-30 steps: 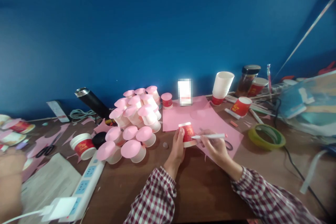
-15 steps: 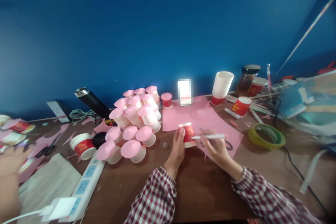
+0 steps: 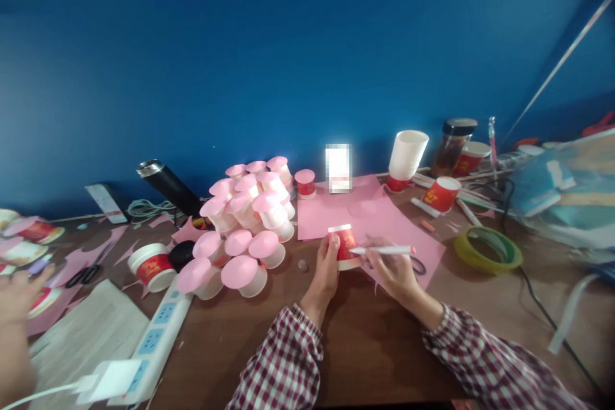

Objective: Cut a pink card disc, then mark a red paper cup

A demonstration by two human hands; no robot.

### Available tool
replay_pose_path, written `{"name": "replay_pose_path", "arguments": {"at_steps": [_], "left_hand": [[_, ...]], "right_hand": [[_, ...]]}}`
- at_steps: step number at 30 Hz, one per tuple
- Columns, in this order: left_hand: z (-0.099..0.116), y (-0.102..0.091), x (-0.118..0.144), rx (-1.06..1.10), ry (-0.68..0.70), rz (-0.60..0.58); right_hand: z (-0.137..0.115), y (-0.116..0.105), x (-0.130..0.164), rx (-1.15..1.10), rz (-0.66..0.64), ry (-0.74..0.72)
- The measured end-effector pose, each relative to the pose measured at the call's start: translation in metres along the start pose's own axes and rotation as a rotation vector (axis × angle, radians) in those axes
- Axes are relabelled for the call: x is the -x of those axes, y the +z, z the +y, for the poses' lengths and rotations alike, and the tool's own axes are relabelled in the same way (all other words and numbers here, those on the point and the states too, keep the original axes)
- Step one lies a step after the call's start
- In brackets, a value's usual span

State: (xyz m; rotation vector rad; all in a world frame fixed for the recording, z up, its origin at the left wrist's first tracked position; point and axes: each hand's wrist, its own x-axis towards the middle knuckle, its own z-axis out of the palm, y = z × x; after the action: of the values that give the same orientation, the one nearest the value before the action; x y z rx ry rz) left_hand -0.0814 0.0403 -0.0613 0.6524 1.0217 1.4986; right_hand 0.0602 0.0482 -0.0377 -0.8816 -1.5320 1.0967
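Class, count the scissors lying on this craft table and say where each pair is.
2. One pair of scissors lies at the left on pink scraps, near another person's hand. A second pair lies on the pink sheet, partly hidden by the right hand. Clutter may hide more.

Near the centre of the frame stands one upturned red cup (image 3: 344,245) on one pink paper sheet (image 3: 365,218), with one white pen (image 3: 384,250) laid across it; at centre left sits one heap of pink-capped cups (image 3: 245,224), about fifteen, though the exact number cannot be told. At upper right stand one stack of white cups (image 3: 407,155), one dark-lidded jar (image 3: 451,145) and two more red cups (image 3: 441,195); at right lies one green tape roll (image 3: 487,248); at left lie one pair of scissors (image 3: 85,272), one black flask (image 3: 168,186) and one power strip (image 3: 156,333).
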Motion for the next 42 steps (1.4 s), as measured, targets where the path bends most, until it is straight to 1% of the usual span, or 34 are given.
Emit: {"name": "replay_pose_path", "arguments": {"at_steps": [5,9,14,19,25,34,40,42], "left_hand": [[0.0056,0.0039,0.0035,-0.036,0.023,-0.030],[0.0061,0.0057,0.0035,-0.019,0.024,-0.018],[0.0034,0.0048,0.0019,-0.003,0.023,-0.006],[0.0032,0.0045,0.0018,-0.005,0.021,0.000],[0.0058,0.0061,0.0026,-0.006,0.022,-0.020],[0.0080,0.0075,0.0023,-0.007,0.034,-0.022],[0.0067,0.0071,0.0021,0.016,0.029,0.006],[0.0069,0.0071,0.0020,0.023,0.017,0.001]], "right_hand": [[0.0008,-0.0024,0.0001,0.045,-0.015,-0.014],[0.0004,-0.0043,0.0006,0.075,-0.010,-0.029],[0.0000,-0.0019,-0.0001,0.022,0.030,-0.013],[0.0007,-0.0015,-0.0002,-0.001,0.002,0.003],[0.0015,-0.0006,0.0010,-0.007,0.006,0.000],[-0.0013,-0.0047,0.0000,0.130,-0.029,-0.057],[0.0013,-0.0034,0.0012,0.090,0.021,-0.038],[0.0008,-0.0037,0.0006,0.092,0.016,-0.044]]}}
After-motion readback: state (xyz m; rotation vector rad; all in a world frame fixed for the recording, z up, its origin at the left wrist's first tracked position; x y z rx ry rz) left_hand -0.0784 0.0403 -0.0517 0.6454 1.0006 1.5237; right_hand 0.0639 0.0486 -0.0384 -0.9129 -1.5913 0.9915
